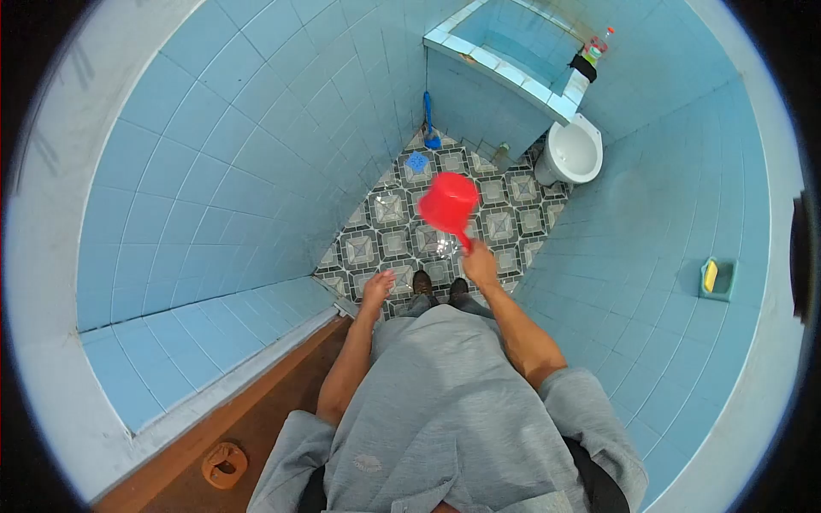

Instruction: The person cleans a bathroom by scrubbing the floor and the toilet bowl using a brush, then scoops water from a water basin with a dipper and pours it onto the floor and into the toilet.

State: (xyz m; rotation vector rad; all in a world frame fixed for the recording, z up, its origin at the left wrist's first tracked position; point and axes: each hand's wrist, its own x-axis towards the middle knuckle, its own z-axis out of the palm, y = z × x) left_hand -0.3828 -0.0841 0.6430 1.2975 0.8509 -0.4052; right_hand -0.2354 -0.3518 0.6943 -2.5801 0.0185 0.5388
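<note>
The red scoop (449, 201) is above the patterned floor (389, 209), on the wearer's side of the tub (472, 96). Its long axis runs from the right hand (481, 263), fingers wrapped round the handle (465, 240), cup end toward the tub. The left hand (376, 288), farther from the tub, is empty, fingers loosely bent. The scoop looks smooth, rounded, slightly blurred; its contents cannot be told.
</note>
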